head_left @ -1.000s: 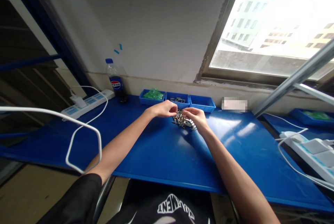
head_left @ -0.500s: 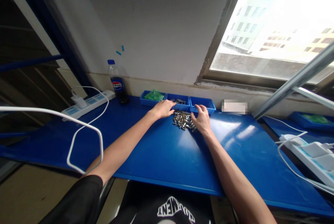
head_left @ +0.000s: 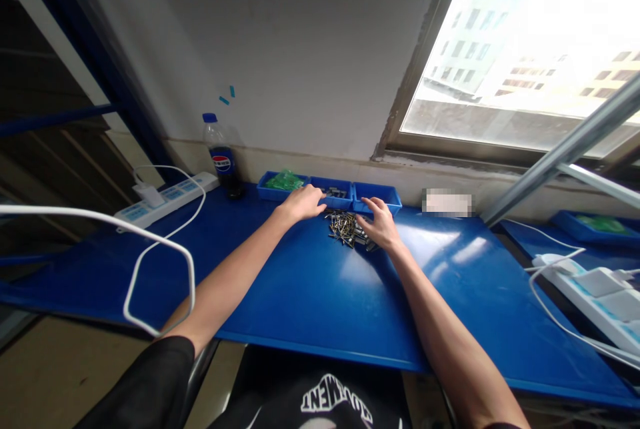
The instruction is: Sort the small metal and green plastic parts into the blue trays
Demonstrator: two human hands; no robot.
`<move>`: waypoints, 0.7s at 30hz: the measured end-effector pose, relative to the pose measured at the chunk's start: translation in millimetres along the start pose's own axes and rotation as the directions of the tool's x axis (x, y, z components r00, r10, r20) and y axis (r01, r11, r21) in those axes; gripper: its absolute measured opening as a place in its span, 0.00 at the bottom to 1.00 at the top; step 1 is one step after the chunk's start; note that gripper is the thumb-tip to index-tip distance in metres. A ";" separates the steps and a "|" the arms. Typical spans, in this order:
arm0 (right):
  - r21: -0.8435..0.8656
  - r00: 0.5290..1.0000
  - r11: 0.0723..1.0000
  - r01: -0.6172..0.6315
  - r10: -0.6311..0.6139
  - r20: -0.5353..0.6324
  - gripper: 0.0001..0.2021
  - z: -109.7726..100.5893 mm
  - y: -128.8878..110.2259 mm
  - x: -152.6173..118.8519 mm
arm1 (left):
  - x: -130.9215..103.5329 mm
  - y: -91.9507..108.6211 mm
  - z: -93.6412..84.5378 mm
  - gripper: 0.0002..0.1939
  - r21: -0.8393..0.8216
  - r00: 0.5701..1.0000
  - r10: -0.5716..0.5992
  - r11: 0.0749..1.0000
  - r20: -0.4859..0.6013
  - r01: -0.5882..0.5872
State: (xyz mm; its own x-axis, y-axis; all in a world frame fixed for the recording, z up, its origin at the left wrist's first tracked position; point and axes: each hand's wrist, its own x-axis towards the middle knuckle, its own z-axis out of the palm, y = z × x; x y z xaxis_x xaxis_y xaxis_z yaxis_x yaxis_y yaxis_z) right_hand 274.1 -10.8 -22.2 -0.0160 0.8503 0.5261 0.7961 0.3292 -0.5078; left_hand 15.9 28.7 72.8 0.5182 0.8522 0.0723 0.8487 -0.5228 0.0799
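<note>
Three joined blue trays stand against the wall: the left tray [head_left: 270, 195] holds a green plastic bag [head_left: 285, 180], the middle tray [head_left: 343, 203] has small grey metal parts [head_left: 334, 192], and no parts show in the right tray [head_left: 387, 192]. In front lies a pile of small metal pieces [head_left: 343, 227], brassy and silver. My left hand [head_left: 303, 203] is at the front edge of the left and middle trays, thumb and fingers apart. My right hand [head_left: 381, 224] is open at the pile's right side, its fingertips by the right tray's front wall.
A cola bottle [head_left: 223, 161] stands left of the trays, beside a white power strip [head_left: 167, 200]. A white cable [head_left: 193, 269] loops over my left forearm. On the right are a metal post [head_left: 555, 156], another power strip [head_left: 590, 289] and another blue tray [head_left: 580, 225].
The joined trays have shifted left along the wall. Both hands have moved slightly left with them, and the view has turned a little.
</note>
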 end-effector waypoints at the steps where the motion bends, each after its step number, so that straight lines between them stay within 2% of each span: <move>1: 0.001 1.000 1.000 0.007 -0.007 0.002 0.29 0.6 -1.0 0.1 | -0.4 -0.7 -0.9 0.23 0.000 1.000 -0.009 1.000 -0.003 0.009; 5: 0.034 1.000 0.999 0.010 -0.009 -0.022 0.27 -0.1 -4.9 -0.3 | -0.7 0.1 -0.6 0.20 0.015 0.997 0.021 1.000 -0.070 -0.020; 9: 0.076 0.991 0.997 -0.007 0.017 -0.136 0.22 -5.5 -11.7 -2.4 | 3.9 8.1 6.5 0.17 -0.029 0.974 0.103 0.993 -0.200 -0.111; 11: 0.067 0.988 0.998 0.017 -0.007 -0.151 0.17 -8.3 -14.8 -4.2 | 8.6 15.0 11.6 0.14 -0.093 0.964 0.154 0.980 -0.217 -0.178; 13: 0.064 0.990 0.997 0.053 -0.044 -0.136 0.13 -10.5 -15.9 -6.4 | 14.3 23.1 16.5 0.13 -0.122 0.963 0.176 0.971 -0.203 -0.204; 17: 0.093 0.992 0.993 0.075 -0.065 -0.106 0.10 -11.8 -13.9 -10.3 | 24.2 36.4 23.4 0.16 -0.025 0.996 0.074 0.997 -0.049 -0.076; 21: 0.133 0.996 0.989 0.058 -0.049 -0.071 0.11 -11.1 -13.7 -11.2 | 24.3 38.1 28.5 0.18 -0.005 0.998 0.056 0.998 0.000 -0.056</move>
State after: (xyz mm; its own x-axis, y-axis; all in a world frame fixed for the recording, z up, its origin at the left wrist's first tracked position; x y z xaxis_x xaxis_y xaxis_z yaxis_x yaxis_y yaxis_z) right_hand 270.1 -29.3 -13.6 -0.0118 0.8018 0.5975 0.7066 0.4294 -0.5624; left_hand 63.8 30.0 49.2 0.5649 0.8216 0.0762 0.8178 -0.5698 0.0807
